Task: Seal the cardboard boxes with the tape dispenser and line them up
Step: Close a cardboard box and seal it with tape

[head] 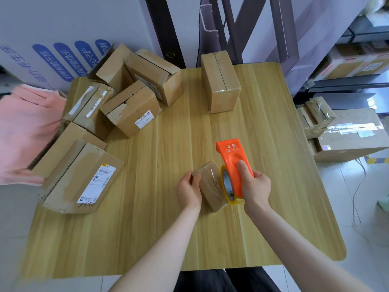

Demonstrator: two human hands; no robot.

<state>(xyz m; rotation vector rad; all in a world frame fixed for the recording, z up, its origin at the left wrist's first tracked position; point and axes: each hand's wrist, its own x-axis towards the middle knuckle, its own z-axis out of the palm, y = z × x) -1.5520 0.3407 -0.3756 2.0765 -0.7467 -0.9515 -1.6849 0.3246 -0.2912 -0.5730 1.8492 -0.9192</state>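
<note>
A small cardboard box [210, 185] lies on the wooden table [168, 228] near its middle, with clear tape across its top. My left hand [188, 189] grips the box's left side. My right hand [255, 184] holds an orange tape dispenser [233, 163] with a yellow-cored roll, pressed against the box's right side. A sealed taller box [220, 81] stands alone at the far middle of the table. Several unsealed or loosely shut boxes [130, 106] are piled at the far left.
A flat labelled box [84, 178] lies at the table's left edge. Pink fabric [25, 133] hangs off to the left. More cartons [347, 133] sit on the floor at the right, beside metal shelving [357, 66]. A dark frame [252, 28] stands behind the table.
</note>
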